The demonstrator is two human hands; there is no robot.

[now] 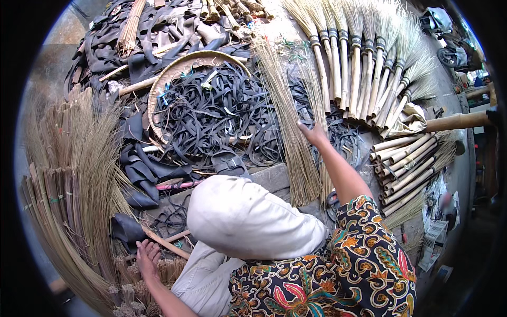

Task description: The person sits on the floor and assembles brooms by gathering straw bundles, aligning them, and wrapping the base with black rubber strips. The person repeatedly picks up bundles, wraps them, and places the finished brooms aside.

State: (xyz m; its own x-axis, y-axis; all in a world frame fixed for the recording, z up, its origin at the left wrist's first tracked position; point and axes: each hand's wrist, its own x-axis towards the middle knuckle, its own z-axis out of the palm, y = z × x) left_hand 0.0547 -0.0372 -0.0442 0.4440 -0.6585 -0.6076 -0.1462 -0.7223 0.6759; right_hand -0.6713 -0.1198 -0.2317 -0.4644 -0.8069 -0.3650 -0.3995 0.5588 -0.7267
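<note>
My right hand (pixel 316 135) reaches forward to long, thin straw-coloured broom stalks. Its thumb lies along the edge of a long bundle of stalks (pixel 289 142), and the fingers curl in at its side, partly hidden. A thinner bundle of stalks (pixel 314 90) runs close beside that hand. My left hand (pixel 148 259) is low at the left, empty, with fingers stretched out. Near it are a black rubber piece (pixel 127 231), a wooden stick (pixel 165 243) and the cut ends of several upright stalk bundles (pixel 169 268).
A round woven tray (pixel 154 108) holds a heap of black rubber strips (pixel 211 105). Finished brooms (pixel 364 74) fan out at the far right, above stacked bamboo-handled brooms (pixel 406 161). Tall stalk bundles (pixel 79 185) stand left. Rubber scraps (pixel 174 31) cover the far ground.
</note>
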